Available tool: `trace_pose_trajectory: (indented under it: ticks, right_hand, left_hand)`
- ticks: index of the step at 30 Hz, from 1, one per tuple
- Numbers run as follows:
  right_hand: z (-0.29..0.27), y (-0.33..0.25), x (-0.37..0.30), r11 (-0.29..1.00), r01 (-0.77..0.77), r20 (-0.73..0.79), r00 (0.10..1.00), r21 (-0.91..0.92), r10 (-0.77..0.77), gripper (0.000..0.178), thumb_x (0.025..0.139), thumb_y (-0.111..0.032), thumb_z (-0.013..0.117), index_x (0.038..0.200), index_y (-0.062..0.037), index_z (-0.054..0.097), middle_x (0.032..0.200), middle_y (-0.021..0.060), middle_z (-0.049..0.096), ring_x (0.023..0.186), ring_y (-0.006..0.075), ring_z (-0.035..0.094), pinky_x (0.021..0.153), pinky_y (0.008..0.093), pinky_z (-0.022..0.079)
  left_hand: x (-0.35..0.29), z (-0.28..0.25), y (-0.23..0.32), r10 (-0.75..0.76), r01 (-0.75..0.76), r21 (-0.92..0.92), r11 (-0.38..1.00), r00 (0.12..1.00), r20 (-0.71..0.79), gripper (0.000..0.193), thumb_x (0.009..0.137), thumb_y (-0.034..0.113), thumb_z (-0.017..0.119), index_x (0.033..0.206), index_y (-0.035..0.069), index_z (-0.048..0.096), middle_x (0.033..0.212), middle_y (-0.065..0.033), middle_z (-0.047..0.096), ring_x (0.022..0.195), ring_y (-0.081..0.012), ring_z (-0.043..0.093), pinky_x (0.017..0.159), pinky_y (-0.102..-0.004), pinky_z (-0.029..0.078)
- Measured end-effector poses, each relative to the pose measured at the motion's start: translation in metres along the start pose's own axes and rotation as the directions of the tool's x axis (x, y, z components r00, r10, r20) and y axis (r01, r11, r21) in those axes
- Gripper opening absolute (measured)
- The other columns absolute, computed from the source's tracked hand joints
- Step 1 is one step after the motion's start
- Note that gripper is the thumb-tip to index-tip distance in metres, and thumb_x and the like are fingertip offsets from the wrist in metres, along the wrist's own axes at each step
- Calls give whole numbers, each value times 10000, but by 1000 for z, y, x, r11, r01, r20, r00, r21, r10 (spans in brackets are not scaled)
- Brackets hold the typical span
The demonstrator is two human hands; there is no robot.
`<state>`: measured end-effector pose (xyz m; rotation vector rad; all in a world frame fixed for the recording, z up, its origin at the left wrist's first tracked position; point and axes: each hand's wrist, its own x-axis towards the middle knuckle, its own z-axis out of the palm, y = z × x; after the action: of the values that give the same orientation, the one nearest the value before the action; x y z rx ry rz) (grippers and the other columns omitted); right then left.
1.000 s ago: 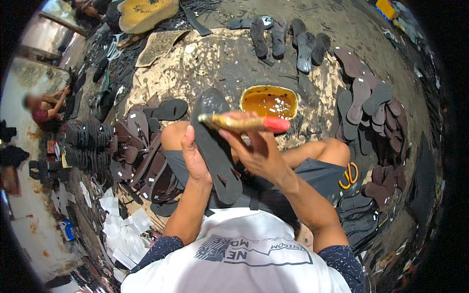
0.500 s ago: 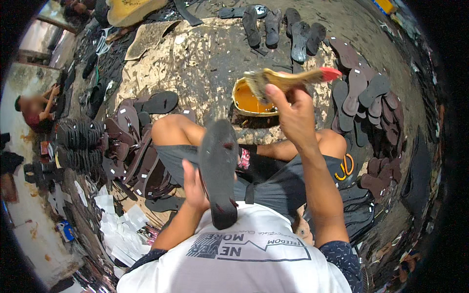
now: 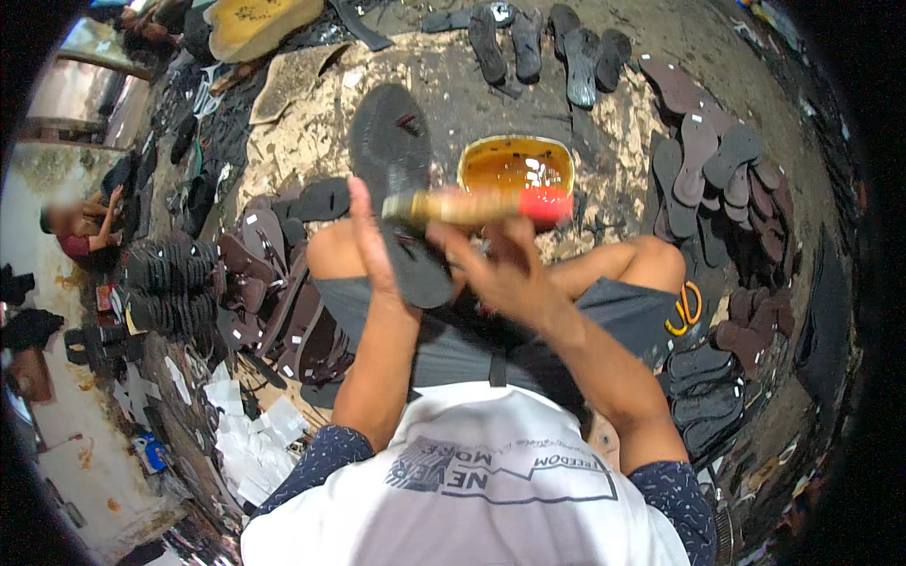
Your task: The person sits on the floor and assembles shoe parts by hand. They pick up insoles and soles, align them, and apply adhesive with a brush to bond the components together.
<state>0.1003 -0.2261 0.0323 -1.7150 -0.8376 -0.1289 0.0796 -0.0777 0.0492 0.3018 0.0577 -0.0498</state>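
Observation:
My left hand (image 3: 376, 250) grips a black sandal sole (image 3: 385, 141) along its side, the sole held lengthwise in front of me with dark strap slots showing. In my right hand (image 3: 514, 274) is a paintbrush (image 3: 472, 208) with a red-tipped handle, blurred by motion. Its bristle end lies over the middle of the sole, and it looks to be touching. Just beyond my right hand stands an open tub (image 3: 517, 165) of glossy amber liquid, probably glue.
Brown and black soles (image 3: 260, 255) are heaped at my left, more soles (image 3: 698, 160) at my right. Yellow-handled scissors (image 3: 684, 309) lie beside my right knee. White paper scraps (image 3: 255, 448) lie at lower left. Another person (image 3: 80, 226) sits at far left.
The sole has moved away from my body, over the stained board. My right hand has brought the brush left and down from above the tub onto the sole.

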Motion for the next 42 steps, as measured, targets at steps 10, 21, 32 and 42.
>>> trace_pose_trajectory:
  ticks: [10, 21, 32, 42]
  right_hand:
    - [-30, 39, 55, 957, 266, 156, 956, -118, -246, 323, 809, -179, 741, 1114, -81, 696, 1009, 136, 671, 949, 363, 629, 788, 447, 496]
    - [-119, -39, -2, 847, -426, -35, 887, 317, 460, 273, 920, 3, 688, 1182, 11, 613, 1149, 97, 641, 1061, 184, 619, 932, 323, 498]
    - [-159, 48, -46, 850, -519, -422, 753, 92, 506, 380, 992, -262, 701, 1214, 40, 638, 1070, 43, 661, 950, 111, 586, 863, 267, 464]
    - [-109, 61, 16, 785, -615, -80, 781, 74, 619, 390, 983, -293, 709, 1177, 43, 667, 1103, 74, 693, 981, 138, 604, 897, 281, 458]
  left_hand:
    - [16, -5, -29, -99, 67, -166, 984, 976, -195, 598, 1028, 562, 464, 1350, 76, 598, 1226, -158, 692, 1032, -315, 695, 959, -474, 557]
    - [239, -51, -65, -88, 238, 369, 899, 921, -380, 818, 980, 689, 453, 1404, -10, 479, 1285, -186, 610, 971, -263, 689, 763, -344, 606]
    - [41, -73, 148, 597, -116, 993, 15, 798, 84, 377, 994, 354, 662, 1085, -2, 743, 934, -84, 746, 865, -144, 680, 798, -295, 539]
    - [-214, -222, 383, 880, 546, 691, 474, -324, -347, 1075, 749, 630, 800, 1464, -72, 409, 1474, -283, 488, 1347, -393, 512, 1102, -480, 419]
